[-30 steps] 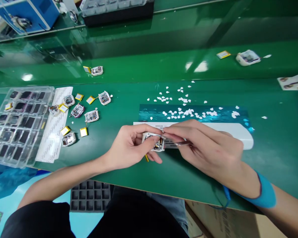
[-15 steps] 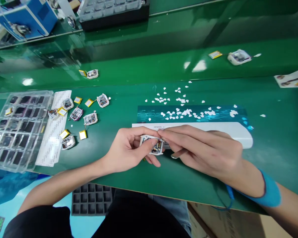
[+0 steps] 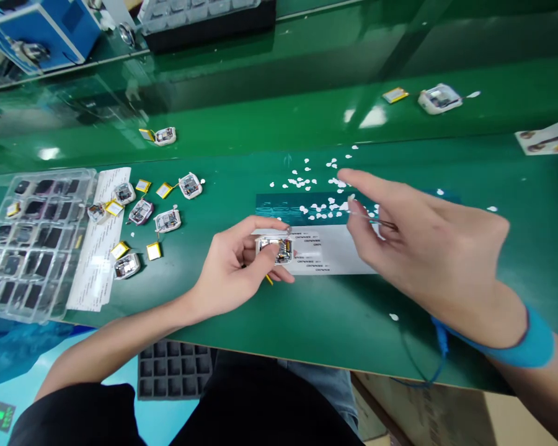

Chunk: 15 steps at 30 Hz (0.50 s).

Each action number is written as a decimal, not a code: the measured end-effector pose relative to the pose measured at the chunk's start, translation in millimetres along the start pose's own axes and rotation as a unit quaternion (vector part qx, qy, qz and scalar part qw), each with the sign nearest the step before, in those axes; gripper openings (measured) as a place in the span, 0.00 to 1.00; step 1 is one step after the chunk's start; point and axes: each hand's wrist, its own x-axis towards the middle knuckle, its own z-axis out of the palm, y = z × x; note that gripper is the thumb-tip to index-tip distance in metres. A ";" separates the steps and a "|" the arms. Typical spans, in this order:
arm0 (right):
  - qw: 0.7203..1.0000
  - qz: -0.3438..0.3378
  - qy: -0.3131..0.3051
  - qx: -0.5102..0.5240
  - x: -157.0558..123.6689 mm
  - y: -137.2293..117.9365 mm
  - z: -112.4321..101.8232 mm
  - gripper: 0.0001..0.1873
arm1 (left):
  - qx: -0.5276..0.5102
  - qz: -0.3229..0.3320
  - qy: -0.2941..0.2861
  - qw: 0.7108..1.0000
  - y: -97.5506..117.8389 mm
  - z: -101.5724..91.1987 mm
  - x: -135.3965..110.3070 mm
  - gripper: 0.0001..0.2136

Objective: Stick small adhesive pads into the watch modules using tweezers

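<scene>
My left hand [image 3: 230, 266] is closed around a white watch case [image 3: 283, 249] with its circuit board facing up. The thumb lies over the board, and a yellow battery edge [image 3: 269, 280] shows below the fingers. To the right, my right hand [image 3: 423, 248] has its index finger and thumb apart above scattered white stickers [image 3: 339, 207]. Its curled fingers hold thin metal tweezers [image 3: 372, 218], partly hidden by the hand. Beneath both hands lies a printed white strip [image 3: 339, 248], with a blue translucent film [image 3: 279, 207] behind it.
Several opened watch cases with yellow batteries lie at left, including a purple one [image 3: 141, 211]. Beside them are a paper sheet [image 3: 97, 248] and a clear compartment tray [image 3: 58, 232]. A raised ledge behind bears another case [image 3: 440, 99]. A blue cord [image 3: 441, 337] runs from my right wristband.
My right hand has drawn away from the watch case, moving right and up over the stickers, with its fingers spreading. My left hand has shifted slightly left and up with the case.
</scene>
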 end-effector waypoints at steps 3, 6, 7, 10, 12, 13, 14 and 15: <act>0.999 -0.040 -0.013 0.028 -1.1 2.1 -1.9 0.18 | -0.021 -0.024 -0.020 0.999 4.3 -1.1 -0.3 0.11; 0.990 -0.091 -0.061 0.086 -8.7 -1.2 -2.8 0.20 | -0.023 -0.033 -0.038 0.998 5.5 0.3 -1.6 0.11; 0.988 -0.101 -0.069 0.097 -11.2 -2.2 -2.9 0.22 | -0.022 -0.034 -0.040 0.998 5.2 0.9 -1.9 0.11; 0.986 -0.107 -0.078 0.101 -14.5 -3.3 -3.0 0.25 | -0.021 -0.037 -0.043 0.998 4.0 1.9 -2.2 0.10; 0.986 -0.113 -0.081 0.093 -13.0 -3.1 -3.4 0.23 | -0.022 -0.039 -0.047 0.998 3.6 1.8 -2.1 0.11; 0.985 -0.118 -0.083 0.090 -11.7 -3.1 -3.7 0.22 | -0.021 -0.041 -0.049 0.998 3.6 1.7 -2.2 0.11; 0.985 -0.124 -0.085 0.088 -10.2 -3.2 -4.0 0.20 | -0.021 -0.042 -0.051 0.998 3.7 1.6 -2.3 0.11; 0.984 -0.128 -0.084 0.086 -8.9 -3.4 -4.3 0.19 | -0.020 -0.044 -0.052 0.998 3.7 1.5 -2.4 0.11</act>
